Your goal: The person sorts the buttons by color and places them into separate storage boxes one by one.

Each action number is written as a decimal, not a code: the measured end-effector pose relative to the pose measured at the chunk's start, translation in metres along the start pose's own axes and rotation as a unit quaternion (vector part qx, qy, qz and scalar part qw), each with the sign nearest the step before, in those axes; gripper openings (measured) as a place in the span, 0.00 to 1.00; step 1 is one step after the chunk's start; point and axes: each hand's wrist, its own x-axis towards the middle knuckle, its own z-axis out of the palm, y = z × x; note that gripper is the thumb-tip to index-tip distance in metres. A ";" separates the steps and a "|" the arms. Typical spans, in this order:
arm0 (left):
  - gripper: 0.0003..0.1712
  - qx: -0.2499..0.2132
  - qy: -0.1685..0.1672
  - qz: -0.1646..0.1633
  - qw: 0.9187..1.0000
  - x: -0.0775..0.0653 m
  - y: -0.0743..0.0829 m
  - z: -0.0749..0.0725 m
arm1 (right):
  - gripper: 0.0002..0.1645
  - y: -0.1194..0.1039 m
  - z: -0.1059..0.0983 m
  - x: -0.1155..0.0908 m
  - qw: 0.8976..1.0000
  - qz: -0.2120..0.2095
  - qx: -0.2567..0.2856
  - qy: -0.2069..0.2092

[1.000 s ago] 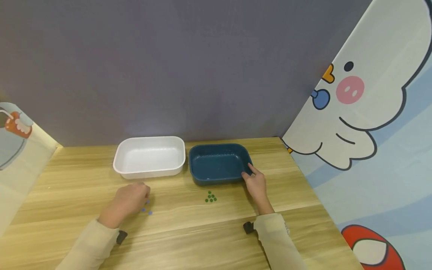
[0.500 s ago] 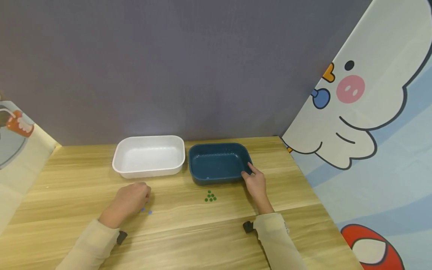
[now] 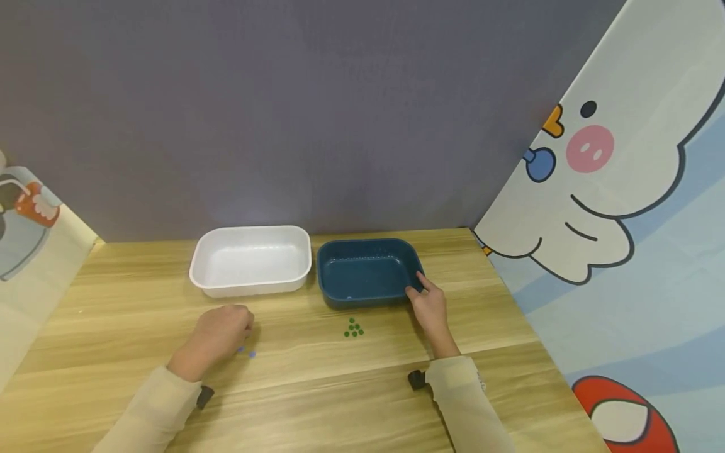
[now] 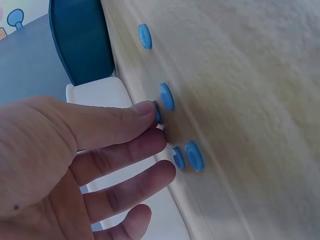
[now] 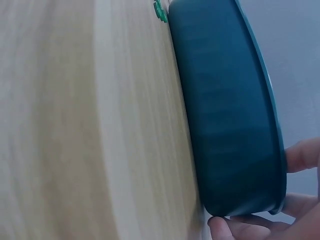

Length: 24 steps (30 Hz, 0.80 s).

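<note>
The left hand [image 3: 218, 333] pinches a small, round, blue, plastic-looking disc [image 4: 158, 113] near loose blue discs [image 4: 194, 156], presumably light, stiff and slippery, best taken by its edges, while the right hand [image 3: 430, 313] grips a dark-teal, rectangular, hard-walled container [image 3: 368, 277] at one corner.

two long sleeves are worn, both a pale beige and plain over most of the cloth: the left sleeve [image 3: 151, 410] at the lower left of the head frame, the right sleeve [image 3: 469, 404] at the lower right. both end at the wrist, leaving the left hand [image 3: 218, 333] and right hand [image 3: 430, 309] bare. a small, dark block sits at each cuff's inner side, the left block [image 3: 205, 397] and the right block [image 3: 416, 380]. on the right cuff's outer edge is a greyish, speckled patch [image 3: 481, 382], too small to make out. in the left wrist frame, a tiny dark spot [image 4: 16, 206] marks the hand at lower left.
</note>
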 end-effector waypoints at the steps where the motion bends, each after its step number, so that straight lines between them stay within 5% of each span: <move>1: 0.17 0.002 0.005 0.002 1.000 0.001 -0.001 0.001 | 0.35 0.000 0.000 0.000 1.000 0.000 0.001 0.001; 24: 0.20 0.009 0.010 0.014 1.000 0.002 0.000 0.000 | 0.34 0.002 0.002 0.001 1.000 -0.006 0.004 0.016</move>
